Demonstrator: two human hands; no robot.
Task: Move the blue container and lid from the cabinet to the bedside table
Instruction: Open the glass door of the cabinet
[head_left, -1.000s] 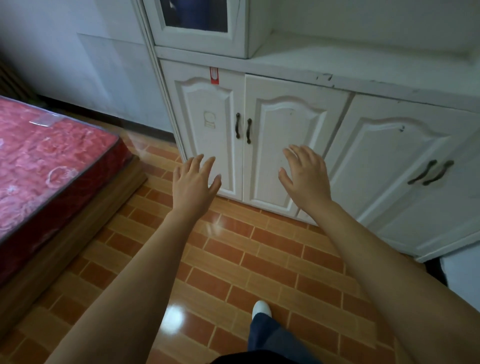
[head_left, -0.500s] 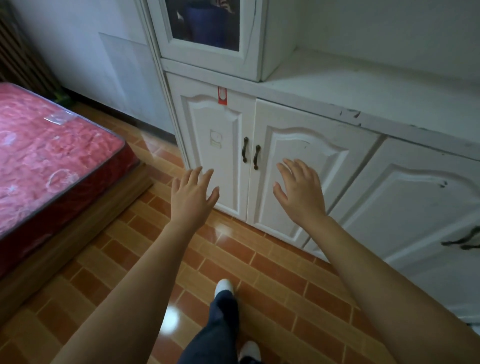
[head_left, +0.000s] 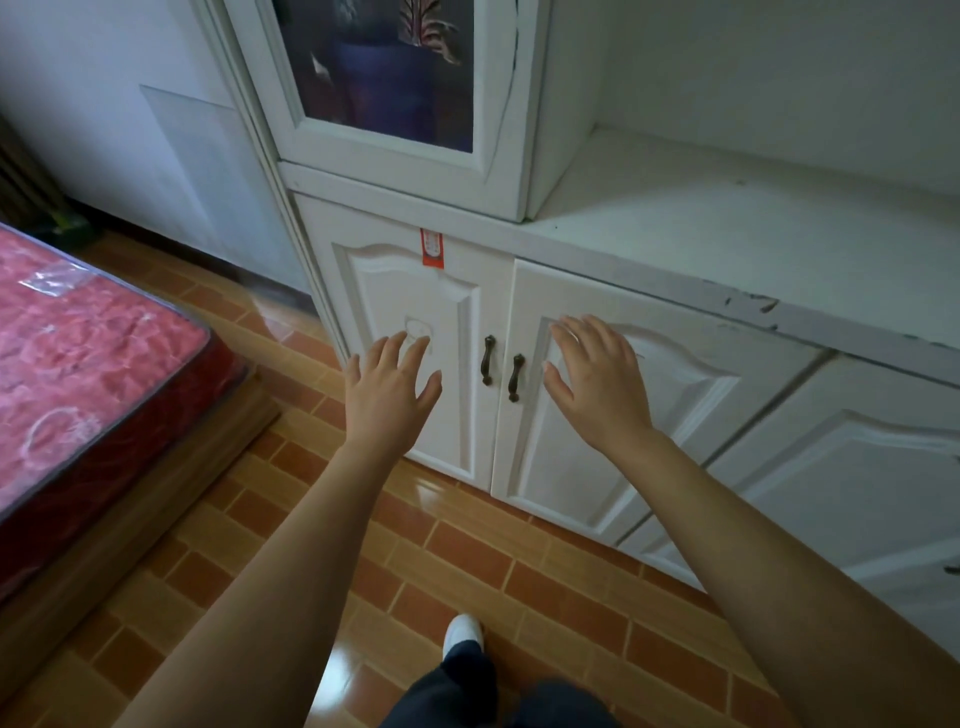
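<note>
Ahead of the spread fingers (head_left: 410, 348) of the left hand (head_left: 387, 400) stands a shut white panelled cabinet door (head_left: 415, 353); a second shut white door (head_left: 623, 405) faces the right hand (head_left: 597, 384); two dark metal handles (head_left: 501, 366) sit in the open gap between the hands; above the fingers, a shut glass-fronted door (head_left: 384, 73) covers a dark blue container (head_left: 384, 88); up and right of the fingers the white surface (head_left: 753, 223) lies bare; left of them, tiled floor (head_left: 291, 499) runs clear to the red mattress (head_left: 78, 358).

We see white cabinet (head_left: 649, 291) ahead, paint chipped along counter edge. Left of cabinet: pale wall (head_left: 130, 104). Below cabinet: glossy orange brick-pattern floor (head_left: 467, 561). Far left of cabinet: red mattress (head_left: 88, 364) on wooden base.
</note>
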